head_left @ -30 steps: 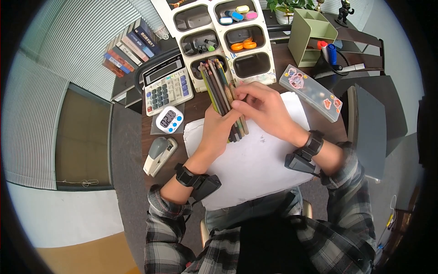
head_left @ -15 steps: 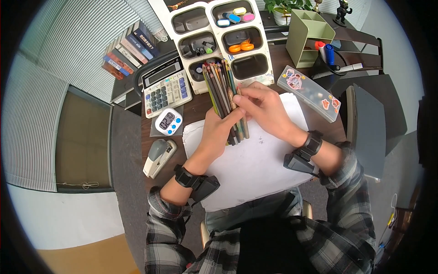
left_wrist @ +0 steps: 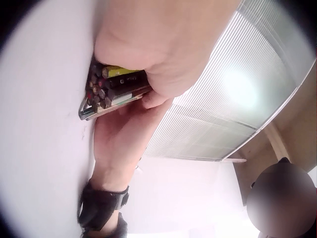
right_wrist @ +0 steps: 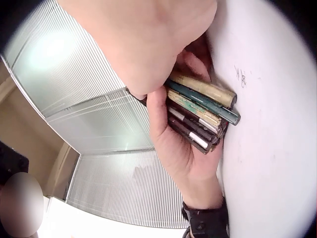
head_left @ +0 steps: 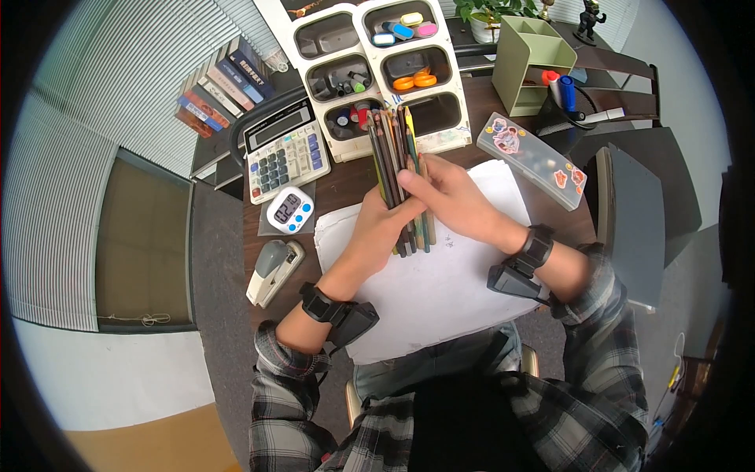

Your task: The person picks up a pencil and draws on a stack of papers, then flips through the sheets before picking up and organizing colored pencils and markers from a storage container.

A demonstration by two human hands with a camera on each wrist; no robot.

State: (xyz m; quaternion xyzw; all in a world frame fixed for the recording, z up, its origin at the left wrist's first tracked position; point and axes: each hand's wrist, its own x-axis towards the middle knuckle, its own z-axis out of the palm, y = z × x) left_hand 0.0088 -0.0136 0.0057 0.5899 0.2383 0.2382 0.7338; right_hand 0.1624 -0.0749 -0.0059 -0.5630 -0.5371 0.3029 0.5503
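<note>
A bundle of colored pencils (head_left: 383,153) stands nearly upright in the head view, over the white paper (head_left: 440,315). My left hand (head_left: 373,226) grips its left side, thumb across the front. From the right, my right hand (head_left: 464,203) wraps round the same bundle, its thumb lying over the pencils near the left thumb. In the left wrist view the blunt lower ends of the pencils (left_wrist: 106,87) show close over the paper. The right wrist view shows tan, teal and dark pencils (right_wrist: 203,111) between both hands; the palms hide their middles.
Behind the pencils stands a white organizer (head_left: 377,86) with markers and orange scissors (head_left: 414,80). A calculator (head_left: 287,153), timer (head_left: 290,209) and stapler (head_left: 275,273) lie at left. To the right are a stickered pencil case (head_left: 535,161), a pen cup (head_left: 562,126) and a green holder (head_left: 519,71).
The bundle has shifted right and become more upright. My right fingers, which pinched at its right side, now wrap round it. More of the red item in the organizer's lower left compartment shows.
</note>
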